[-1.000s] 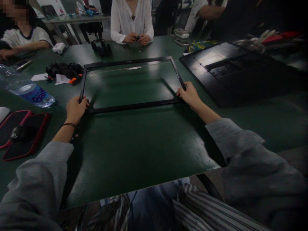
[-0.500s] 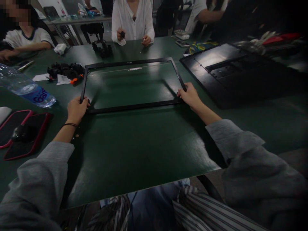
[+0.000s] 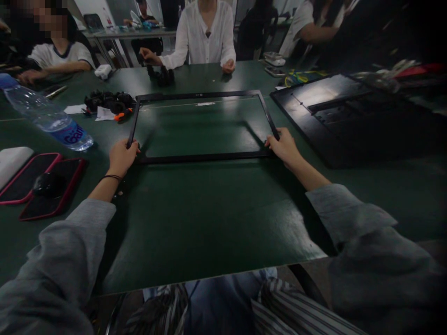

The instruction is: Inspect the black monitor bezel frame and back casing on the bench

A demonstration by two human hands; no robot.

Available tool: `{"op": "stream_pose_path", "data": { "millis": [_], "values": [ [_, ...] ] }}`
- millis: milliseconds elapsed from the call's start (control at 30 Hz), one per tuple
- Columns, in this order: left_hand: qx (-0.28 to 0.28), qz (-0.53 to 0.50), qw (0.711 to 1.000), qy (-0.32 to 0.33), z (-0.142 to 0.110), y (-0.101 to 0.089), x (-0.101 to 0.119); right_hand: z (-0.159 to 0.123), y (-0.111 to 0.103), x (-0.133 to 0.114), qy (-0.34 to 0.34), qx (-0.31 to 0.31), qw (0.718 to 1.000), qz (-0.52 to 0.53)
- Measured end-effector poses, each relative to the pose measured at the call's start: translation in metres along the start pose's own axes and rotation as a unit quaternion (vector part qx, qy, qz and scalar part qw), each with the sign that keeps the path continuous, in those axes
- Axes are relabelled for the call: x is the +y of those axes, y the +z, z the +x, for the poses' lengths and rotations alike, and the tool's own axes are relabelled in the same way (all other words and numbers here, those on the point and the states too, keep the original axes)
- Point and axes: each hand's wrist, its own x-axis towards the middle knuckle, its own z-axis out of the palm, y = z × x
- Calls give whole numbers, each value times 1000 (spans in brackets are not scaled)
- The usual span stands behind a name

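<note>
A thin black rectangular monitor bezel [image 3: 206,157] spans the space between my hands, its middle open so that the green tabletop [image 3: 209,214] shows through. My left hand [image 3: 122,156] is closed around its left side near the lower corner. On the opposite side, my right hand [image 3: 284,146] grips the right edge, also low down. The bezel's shadow falls on the table inside the opening, so at least part of it is raised. Whether its far edge touches the table I cannot tell.
A large black monitor back panel [image 3: 349,125] lies at the right. At the left are a water bottle [image 3: 52,118], a black mouse [image 3: 47,185] on red-edged phones or pads [image 3: 70,184], and black parts [image 3: 108,102] with orange tips. Across the table sits a person in white [image 3: 209,37].
The view has swung slightly left, shifting everything rightward. Both hands keep their hold on the bezel. The person opposite has reached a hand out over the black object on the table.
</note>
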Motion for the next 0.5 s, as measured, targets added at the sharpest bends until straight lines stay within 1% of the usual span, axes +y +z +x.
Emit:
{"op": "stream_pose_path", "data": {
  "millis": [133,500],
  "values": [
    [-8,8,1000,-10,-1,-1,2,0,0,1,1,0,1000,2],
    [-14,-5,1000,-3,-1,-1,1,-1,-1,-3,13,-4,1000,2]
  ]
}}
